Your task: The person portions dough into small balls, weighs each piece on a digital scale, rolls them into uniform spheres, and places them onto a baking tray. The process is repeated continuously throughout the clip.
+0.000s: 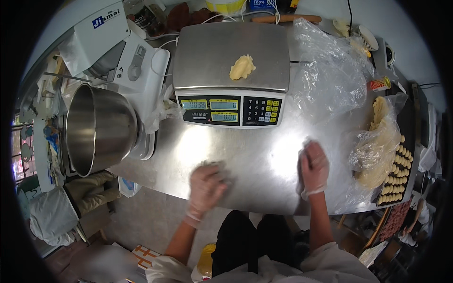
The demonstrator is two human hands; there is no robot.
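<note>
Both my hands wear clear plastic gloves over the steel table (pixel 245 162). My left hand (pixel 206 186) hovers by the near edge, its bent fingers smeared by motion; I see nothing held in it. Farther right, my right hand (pixel 315 165) rests side-on at the tabletop, fingers loosely apart from the thumb, with nothing visible in it. Beyond them stands a digital scale (pixel 229 109) with a wide steel pan (pixel 207 56). A lump of pale yellow dough (pixel 242 67) lies on that pan. To the right, a larger mass of dough (pixel 377 160) sits partly wrapped in clear plastic.
A stand mixer (pixel 134 70) with a deep steel bowl (pixel 101 132) takes up the left. Crumpled plastic sheeting (pixel 330 70) spreads right of the scale. A dark tray with rows of small dough pieces (pixel 395 181) stands at the far right. Behind the scale lies a rolling pin (pixel 288 19).
</note>
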